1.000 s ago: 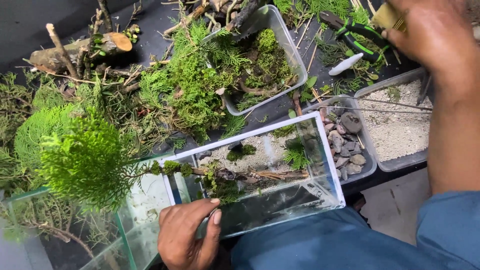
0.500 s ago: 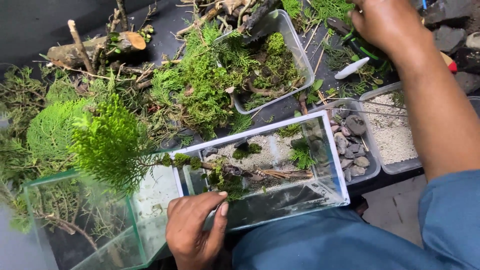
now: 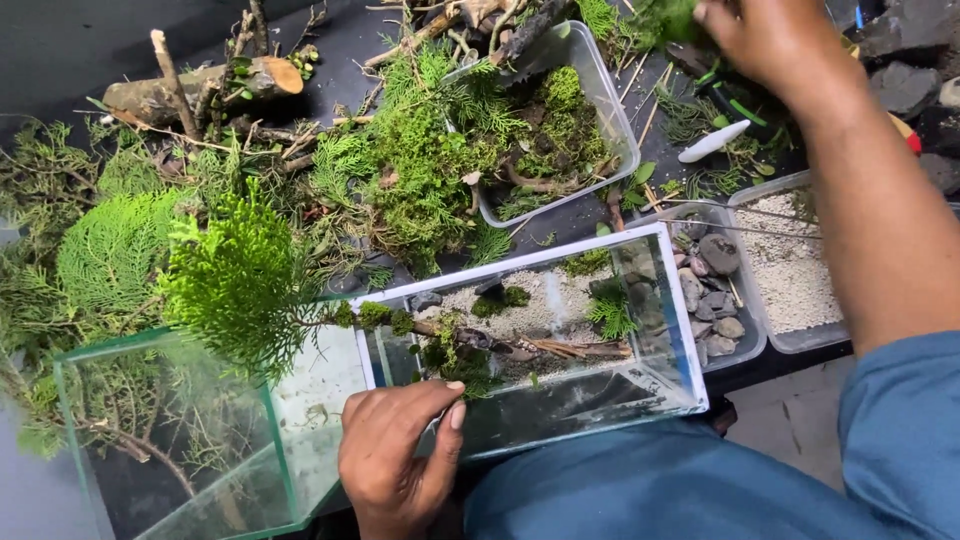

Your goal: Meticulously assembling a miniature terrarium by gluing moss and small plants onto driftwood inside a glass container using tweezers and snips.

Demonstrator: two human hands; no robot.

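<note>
My left hand (image 3: 400,455) grips the near wall of a small glass tank (image 3: 560,255) with a white rim. The thumb lies flat on the glass. Inside the tank are pale sand, dark stones, a twig (image 3: 560,347) and small tufts of moss. My right hand (image 3: 765,40) is stretched to the far right corner, its fingers closed on a blurred tuft of green moss (image 3: 660,18) at the top edge of the view. My forearm crosses above the tubs on the right.
A second glass tank (image 3: 170,350) with a small green tree (image 3: 240,280) stands at left. Behind are a clear tub of moss (image 3: 610,120), a tub of stones (image 3: 715,290), a tub of white sand (image 3: 790,270), a log (image 3: 200,85), green-handled scissors (image 3: 730,100) and loose branches.
My right hand has moved left along the far edge and closed on the green tuft. My left hand has stayed on the tank's near wall. The view has shifted slightly.
</note>
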